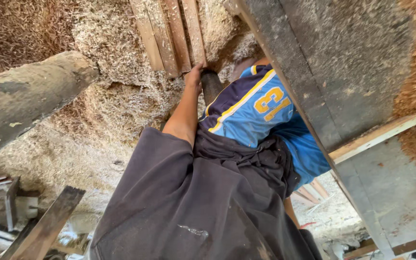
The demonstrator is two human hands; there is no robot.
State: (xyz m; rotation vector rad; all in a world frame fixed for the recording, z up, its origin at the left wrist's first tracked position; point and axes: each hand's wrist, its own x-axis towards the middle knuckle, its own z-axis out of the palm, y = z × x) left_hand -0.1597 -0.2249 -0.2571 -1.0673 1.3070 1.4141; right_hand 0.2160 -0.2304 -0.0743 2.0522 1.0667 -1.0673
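My left hand [193, 76] reaches down from a dark sleeve [160, 159] and closes around the top end of a dark round bar [211, 85]. Its fingers are hidden behind the bar. Right beside the bar are blue shorts with yellow stripes [256, 110], and a bare knee [244, 66] shows above them. My dark shirt [203, 207] fills the lower middle of the view. My right hand is out of sight.
A thick grey log [25, 96] lies at the left over heaps of sawdust [107, 110]. Several reddish planks [169, 33] lean at the top. A grey dusty bench [352, 62] with a pale wooden strip [381, 135] runs down the right. Dark boards [49, 221] lie bottom left.
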